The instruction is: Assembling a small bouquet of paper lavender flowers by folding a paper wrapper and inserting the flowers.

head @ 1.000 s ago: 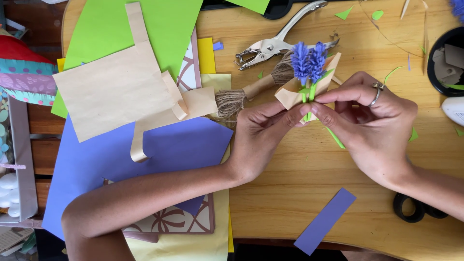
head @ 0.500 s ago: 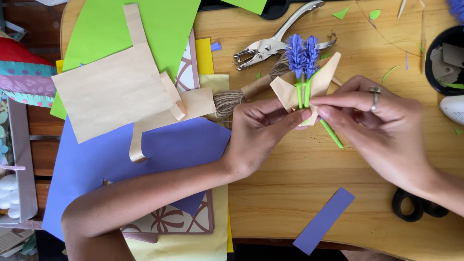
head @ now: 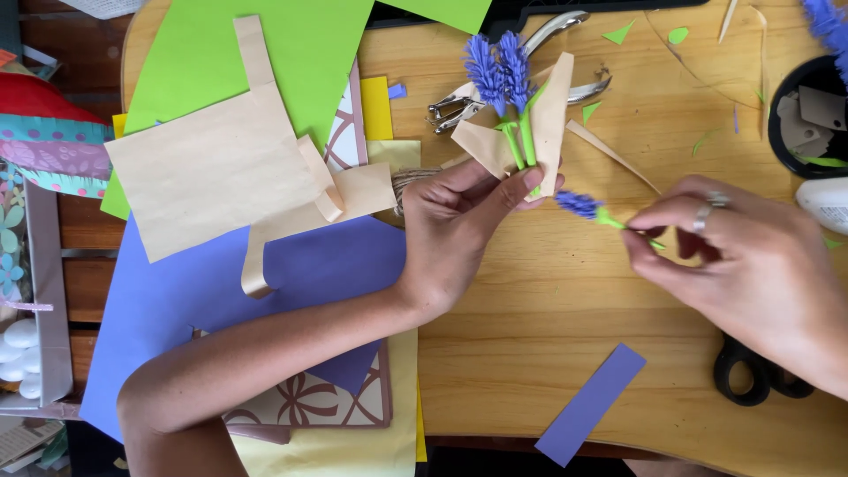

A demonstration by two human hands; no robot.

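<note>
Our left fingers (head: 495,190) are clamped on the lower end of a small paper bouquet (head: 521,106): two purple fringed paper flowers on green stems, wrapped in a tan paper cone that stands up past the fingertips. The left hand (head: 450,234) holds it just above the wooden table (head: 530,353), with the forearm crossing a blue-purple sheet (head: 177,300). Our right fingers (head: 649,231), thumb and forefinger together, pinch the green stem of a third purple flower (head: 587,208), which lies nearly level with its head pointing toward the bouquet, close to the left fingertips but not touching them. The right hand (head: 751,265) wears a ring. Behind the bouquet lies a metal hole punch (head: 556,35), partly hidden by the flowers. Just beside the left hand, a spool of twine (head: 406,181) peeks out from under tan paper cutouts (head: 221,168), which rest on a green sheet (head: 283,53). A purple paper strip (head: 592,402) lies near the front edge of the table, well apart from both hands. Black scissor handles (head: 751,375) show beneath the right wrist. A black round container (head: 804,115) holding tan scraps sits at the right edge, and small green offcuts (head: 618,34) are scattered over the far side of the table.
</note>
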